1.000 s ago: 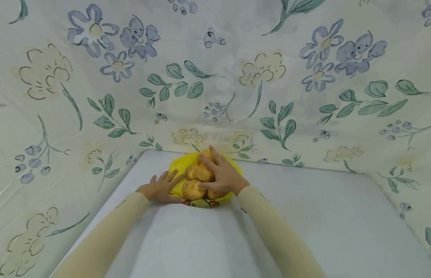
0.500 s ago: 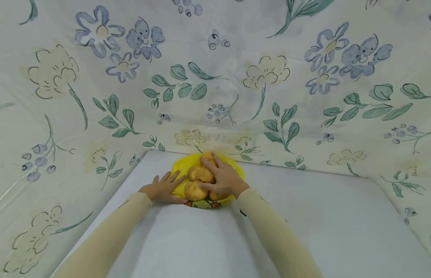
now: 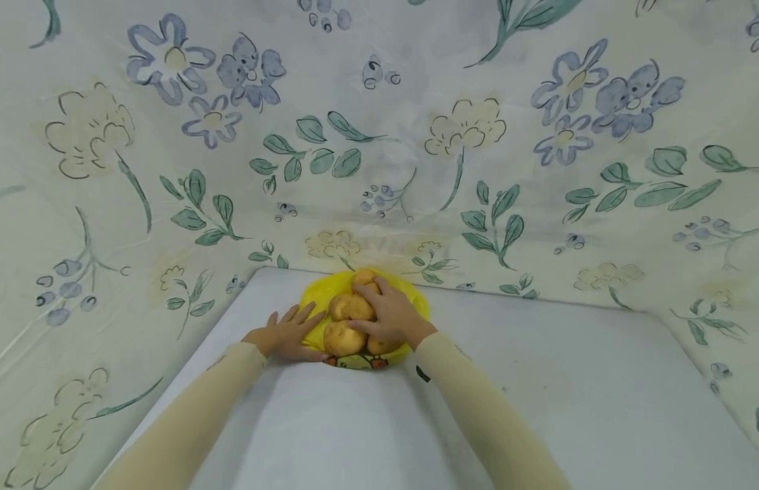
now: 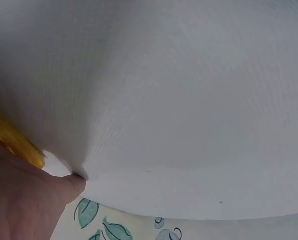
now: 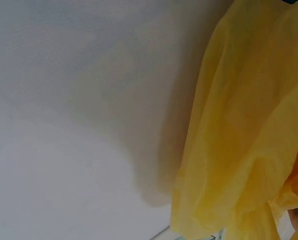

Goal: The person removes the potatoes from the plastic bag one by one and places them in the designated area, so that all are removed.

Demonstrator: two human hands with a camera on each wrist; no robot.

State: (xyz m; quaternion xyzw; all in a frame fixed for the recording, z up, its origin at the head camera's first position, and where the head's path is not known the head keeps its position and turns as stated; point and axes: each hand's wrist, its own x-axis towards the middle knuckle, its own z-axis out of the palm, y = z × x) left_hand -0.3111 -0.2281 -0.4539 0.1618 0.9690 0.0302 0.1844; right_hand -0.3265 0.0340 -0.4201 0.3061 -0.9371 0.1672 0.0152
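Several potatoes (image 3: 344, 338) lie in a heap on a spread yellow plastic bag (image 3: 314, 299) near the back edge of the table. Printed figures show along the bag's front. My right hand (image 3: 393, 314) reaches over the heap from the right, its fingers and thumb curved round a potato (image 3: 359, 307) in the middle. A further potato (image 3: 363, 276) sits behind those fingers. On the bag's left side rests my left hand (image 3: 287, 333), fingers straight and spread. Its thumb side appears in the left wrist view, beside a bit of yellow bag (image 4: 14, 142). Bag folds (image 5: 228, 150) fill the right wrist view's right side.
The white table (image 3: 569, 395) stretches toward me and to the right. Floral sheeting (image 3: 379, 150) rises behind the table and along both sides, close behind the bag.
The right hand's fingers have drawn in from spread to curved over the potatoes. The left hand keeps its place on the bag. The head view shifts slightly.
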